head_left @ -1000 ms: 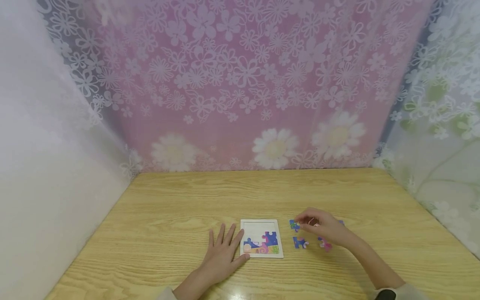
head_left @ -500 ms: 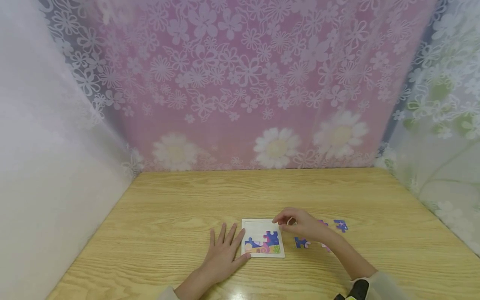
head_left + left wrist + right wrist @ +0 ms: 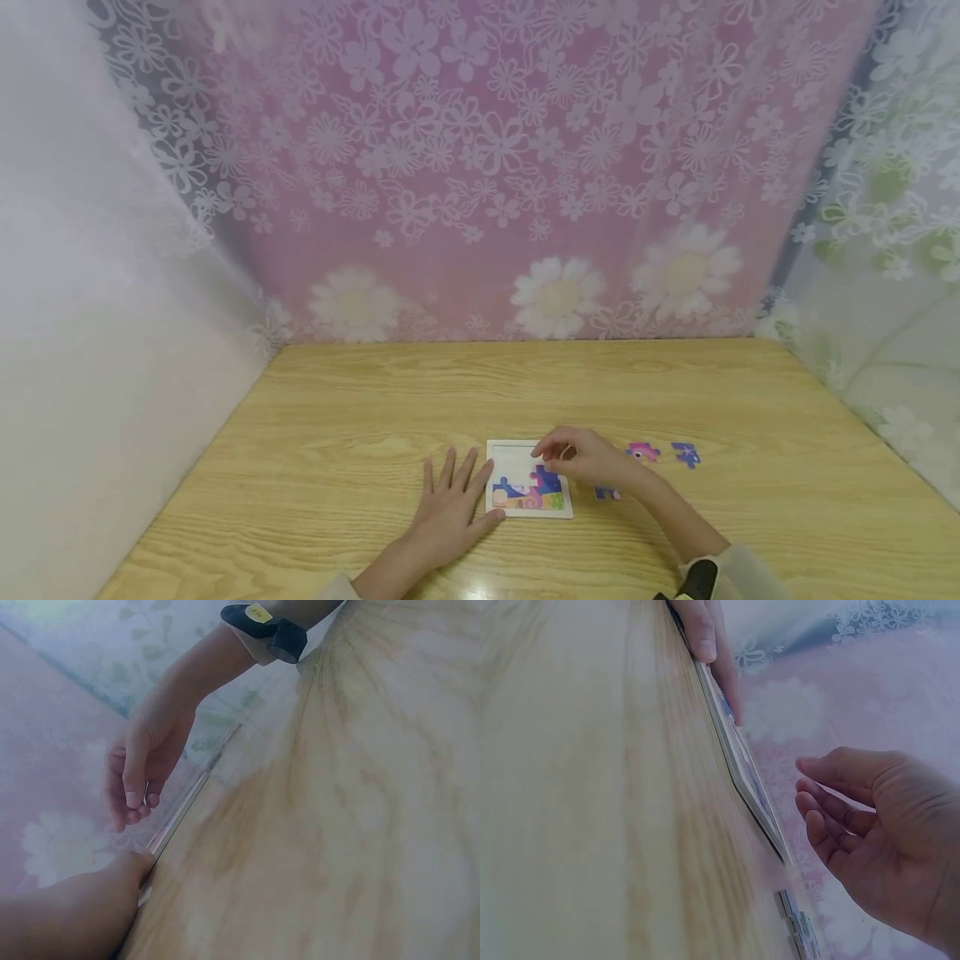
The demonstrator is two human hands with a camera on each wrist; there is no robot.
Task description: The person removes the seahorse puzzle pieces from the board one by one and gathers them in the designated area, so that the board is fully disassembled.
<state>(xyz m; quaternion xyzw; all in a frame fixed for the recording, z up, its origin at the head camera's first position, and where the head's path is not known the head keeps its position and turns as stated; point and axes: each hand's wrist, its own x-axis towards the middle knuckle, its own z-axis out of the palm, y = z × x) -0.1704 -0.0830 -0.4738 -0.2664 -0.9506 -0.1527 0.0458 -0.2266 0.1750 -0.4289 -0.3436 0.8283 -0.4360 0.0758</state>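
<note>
A white square puzzle tray [image 3: 551,514] lies on the table, its lower part filled with joined blue, pink and yellow jigsaw pieces [image 3: 547,482]. My left hand [image 3: 447,515] rests flat at the tray's left side, fingers spread, forefinger and thumb touching the rim. Over the tray's upper right hovers my right hand [image 3: 588,460], its fingers loosely curled. Nothing shows between its fingertips in the right wrist view, where the hand [image 3: 889,825] is apart from the tray [image 3: 739,776]. Loose pieces lie to the right: a pink one [image 3: 642,452], a blue one [image 3: 686,454] and another blue one [image 3: 607,493], partly hidden.
The wood-grain table [image 3: 360,400] reaches back to a pink floral curtain [image 3: 450,208]. Pale cloth hangs along both sides. A black device [image 3: 699,579] is strapped on the right wrist. The right hand and forearm hide part of the loose pieces' area.
My right hand has moved left, from above the loose pieces to over the tray's upper right. The pink and far blue pieces have come into view. My left hand stays in place.
</note>
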